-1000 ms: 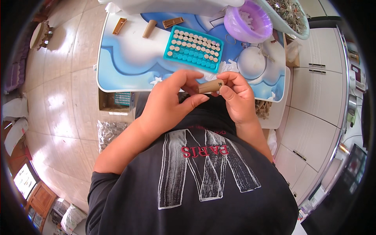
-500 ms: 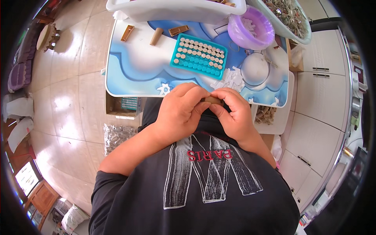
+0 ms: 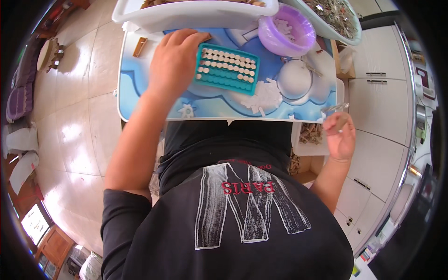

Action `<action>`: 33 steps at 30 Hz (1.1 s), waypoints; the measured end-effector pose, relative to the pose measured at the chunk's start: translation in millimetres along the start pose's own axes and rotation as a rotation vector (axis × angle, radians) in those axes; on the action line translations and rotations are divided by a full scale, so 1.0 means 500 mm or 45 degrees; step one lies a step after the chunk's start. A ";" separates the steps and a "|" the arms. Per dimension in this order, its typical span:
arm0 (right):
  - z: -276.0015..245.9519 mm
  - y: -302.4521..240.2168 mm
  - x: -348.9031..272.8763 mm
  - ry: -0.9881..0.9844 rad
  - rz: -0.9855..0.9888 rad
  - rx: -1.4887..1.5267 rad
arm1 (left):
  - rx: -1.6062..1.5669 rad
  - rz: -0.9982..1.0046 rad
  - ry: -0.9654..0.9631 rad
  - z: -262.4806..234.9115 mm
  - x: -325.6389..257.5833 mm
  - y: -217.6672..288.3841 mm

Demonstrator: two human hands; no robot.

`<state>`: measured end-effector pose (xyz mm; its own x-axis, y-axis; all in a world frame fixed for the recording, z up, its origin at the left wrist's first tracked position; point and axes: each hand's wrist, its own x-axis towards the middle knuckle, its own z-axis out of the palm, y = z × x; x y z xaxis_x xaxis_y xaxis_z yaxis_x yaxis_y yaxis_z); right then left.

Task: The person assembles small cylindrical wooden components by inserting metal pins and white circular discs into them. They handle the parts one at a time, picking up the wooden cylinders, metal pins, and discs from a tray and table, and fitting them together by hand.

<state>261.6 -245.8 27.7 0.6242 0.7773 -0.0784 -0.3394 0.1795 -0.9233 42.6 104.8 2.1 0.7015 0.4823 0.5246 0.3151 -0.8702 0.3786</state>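
My left hand (image 3: pixel 175 60) is stretched over the table at the left of a teal tray (image 3: pixel 224 87), fingers bent down and their tips hidden. A small brown trough-shaped piece (image 3: pixel 205 37) peeks out at those fingers. Rows of round, pale pieces (image 3: pixel 228 57) fill much of the tray; several hollows at its near side show teal. Beyond the table's right edge, my right hand (image 3: pixel 340 140) is closed on a small brown piece (image 3: pixel 342 124). Thin silvery strips (image 3: pixel 335 108) stick up by its fingertips; how they are held is unclear.
Another brown trough (image 3: pixel 139 46) lies at the table's left. White paper slips (image 3: pixel 266 97) lie beside the tray. A purple bowl (image 3: pixel 287 43), a white bin (image 3: pixel 196 17) and a tub of silvery tangle (image 3: pixel 333 16) stand behind. A pale tray (image 3: pixel 312 148) with brown bits sits under the right side.
My hands, together over a brown piece at the table's front edge before, have parted. The left went up beside the tray, over the brown pieces; the right moved right with a brown piece.
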 end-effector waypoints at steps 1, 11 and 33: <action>-0.047 -0.010 -0.011 0.134 -0.019 0.058 | 0.122 0.059 -0.032 0.016 0.006 -0.014; -0.347 0.173 -0.087 1.140 0.625 -0.392 | 0.040 -0.104 0.027 -0.005 0.009 -0.025; 0.048 0.087 0.290 0.617 -0.510 -1.522 | -2.131 -1.177 -1.412 -0.068 -0.119 0.187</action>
<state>320.6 -110.9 -15.0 0.8032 0.4614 0.3768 0.5835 -0.4817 -0.6538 8.6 -1.8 32.4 0.8896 -0.1732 -0.4226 0.4254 0.6511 0.6286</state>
